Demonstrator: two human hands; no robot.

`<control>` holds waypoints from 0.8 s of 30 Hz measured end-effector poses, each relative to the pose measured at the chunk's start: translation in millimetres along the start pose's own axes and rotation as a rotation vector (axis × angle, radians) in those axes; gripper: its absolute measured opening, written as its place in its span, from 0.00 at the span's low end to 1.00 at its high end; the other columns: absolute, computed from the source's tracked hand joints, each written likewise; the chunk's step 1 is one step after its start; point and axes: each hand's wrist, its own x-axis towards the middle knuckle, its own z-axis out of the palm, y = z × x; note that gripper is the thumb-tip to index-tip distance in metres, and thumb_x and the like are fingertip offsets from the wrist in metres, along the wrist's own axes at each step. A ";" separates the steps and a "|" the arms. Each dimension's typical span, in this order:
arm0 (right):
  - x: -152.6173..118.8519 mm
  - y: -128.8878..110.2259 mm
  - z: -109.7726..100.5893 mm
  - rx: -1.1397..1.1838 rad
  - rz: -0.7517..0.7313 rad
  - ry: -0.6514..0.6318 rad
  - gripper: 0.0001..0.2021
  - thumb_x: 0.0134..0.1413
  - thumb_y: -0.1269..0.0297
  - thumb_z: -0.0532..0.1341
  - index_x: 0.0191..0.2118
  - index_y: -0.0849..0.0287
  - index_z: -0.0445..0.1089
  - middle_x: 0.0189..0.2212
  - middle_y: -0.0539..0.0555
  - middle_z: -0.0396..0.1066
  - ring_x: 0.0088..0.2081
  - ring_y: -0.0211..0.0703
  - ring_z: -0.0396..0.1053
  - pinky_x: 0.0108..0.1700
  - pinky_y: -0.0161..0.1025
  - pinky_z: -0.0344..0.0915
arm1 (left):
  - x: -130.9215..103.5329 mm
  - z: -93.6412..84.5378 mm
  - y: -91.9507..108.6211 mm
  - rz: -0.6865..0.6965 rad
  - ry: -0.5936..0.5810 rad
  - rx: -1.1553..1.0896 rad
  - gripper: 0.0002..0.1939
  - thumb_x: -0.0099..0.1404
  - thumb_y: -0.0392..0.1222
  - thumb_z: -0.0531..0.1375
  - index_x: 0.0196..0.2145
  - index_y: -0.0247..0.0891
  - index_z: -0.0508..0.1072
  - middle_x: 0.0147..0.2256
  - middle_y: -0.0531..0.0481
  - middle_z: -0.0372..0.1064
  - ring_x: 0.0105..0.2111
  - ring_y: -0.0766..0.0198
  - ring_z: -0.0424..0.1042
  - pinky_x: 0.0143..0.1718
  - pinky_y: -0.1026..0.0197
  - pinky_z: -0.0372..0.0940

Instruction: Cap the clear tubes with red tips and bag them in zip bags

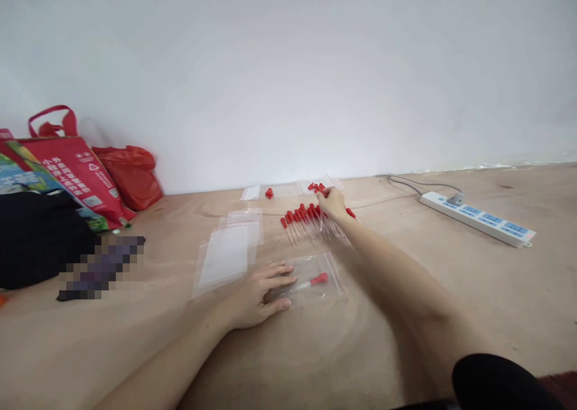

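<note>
My left hand (274,287) lies with fingers spread on a clear zip bag (332,293). Inside that bag is one dropper (319,278) with a red rubber bulb, its tube end partly under my fingers. My right hand (332,204) reaches forward, its thumb and fingertips pinched on a dropper whose thin clear tube points down. Below and beside it, a row of red-bulbed droppers (297,214) lies side by side, tubes toward me; my right hand and forearm cover part of the row. Left of the row is an overlapping stack of empty zip bags (225,253).
Loose red bulbs (269,193) and thin clear tubes (288,190) lie at the back by the wall. A plugged-in white power strip (480,217) is at right. Red bags (130,175), a black cloth item (40,235) and a blurred-out object (101,269) occupy the left.
</note>
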 end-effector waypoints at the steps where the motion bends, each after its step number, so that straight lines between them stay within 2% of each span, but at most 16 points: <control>1: -3.1 4.2 -7.5 0.073 -0.014 0.025 0.10 0.49 0.62 0.52 0.37 0.62 0.62 0.33 0.57 0.69 0.37 0.42 0.68 0.38 0.37 0.62 | -0.1 0.1 0.1 -0.003 0.001 -0.003 0.22 0.60 0.50 0.54 0.52 0.46 0.62 0.56 0.49 0.54 0.57 0.56 0.50 0.56 0.47 0.49; 3: -14.5 17.3 -23.7 0.296 -0.024 0.072 0.12 0.49 0.59 0.52 0.38 0.60 0.59 0.30 0.54 0.68 0.31 0.40 0.68 0.34 0.36 0.64 | -0.1 -0.3 0.9 -0.004 0.009 -0.012 0.22 0.60 0.50 0.54 0.52 0.46 0.62 0.56 0.49 0.54 0.57 0.55 0.50 0.55 0.47 0.48; 5: -32.2 34.8 -39.0 0.495 0.059 0.046 0.12 0.48 0.56 0.52 0.37 0.58 0.56 0.24 0.49 0.65 0.24 0.38 0.66 0.27 0.36 0.63 | -0.1 -1.1 2.3 -0.003 0.017 -0.021 0.22 0.60 0.50 0.54 0.52 0.46 0.62 0.56 0.49 0.54 0.57 0.55 0.50 0.55 0.46 0.49; 8: -62.2 59.4 -54.2 0.625 0.146 0.004 0.13 0.46 0.54 0.54 0.34 0.56 0.54 0.22 0.46 0.64 0.19 0.35 0.62 0.21 0.33 0.61 | 0.1 -2.2 4.0 -0.009 0.011 -0.011 0.22 0.60 0.51 0.54 0.52 0.46 0.62 0.56 0.49 0.54 0.57 0.56 0.50 0.55 0.47 0.49; 10: -78.4 68.4 -57.5 0.665 0.191 0.019 0.14 0.45 0.53 0.55 0.33 0.55 0.53 0.22 0.46 0.64 0.18 0.34 0.61 0.20 0.32 0.60 | 0.3 -2.4 4.2 -0.013 0.007 0.002 0.23 0.60 0.51 0.54 0.53 0.46 0.61 0.56 0.49 0.54 0.57 0.56 0.50 0.56 0.47 0.48; 13: -93.8 67.4 -55.6 0.729 0.272 0.000 0.14 0.45 0.53 0.55 0.32 0.55 0.53 0.22 0.47 0.64 0.17 0.33 0.61 0.19 0.33 0.60 | 0.4 -2.1 4.0 -0.016 0.007 0.012 0.24 0.60 0.52 0.53 0.53 0.45 0.60 0.56 0.49 0.54 0.57 0.56 0.49 0.56 0.47 0.47; 18: -110.1 47.5 -53.3 0.859 0.384 -0.139 0.14 0.43 0.55 0.58 0.31 0.54 0.52 0.22 0.47 0.65 0.19 0.37 0.65 0.20 0.35 0.61 | -0.7 -2.3 6.0 -0.065 0.004 0.020 0.28 0.60 0.52 0.53 0.56 0.45 0.54 0.57 0.48 0.51 0.57 0.55 0.49 0.56 0.48 0.48; 21: -121.4 39.3 -54.7 0.901 0.341 -0.253 0.14 0.43 0.55 0.58 0.30 0.54 0.52 0.22 0.48 0.66 0.21 0.37 0.67 0.24 0.36 0.62 | -0.7 -2.7 7.5 -0.066 0.016 0.012 0.30 0.60 0.52 0.53 0.58 0.45 0.50 0.58 0.48 0.50 0.57 0.55 0.49 0.56 0.49 0.49; 24: -130.9 38.9 -53.9 0.801 0.189 -0.367 0.14 0.41 0.55 0.60 0.30 0.56 0.55 0.23 0.48 0.67 0.22 0.36 0.65 0.24 0.34 0.60 | 0.1 -2.4 7.4 -0.047 0.033 0.009 0.30 0.60 0.52 0.53 0.57 0.44 0.51 0.58 0.48 0.50 0.57 0.56 0.49 0.56 0.49 0.48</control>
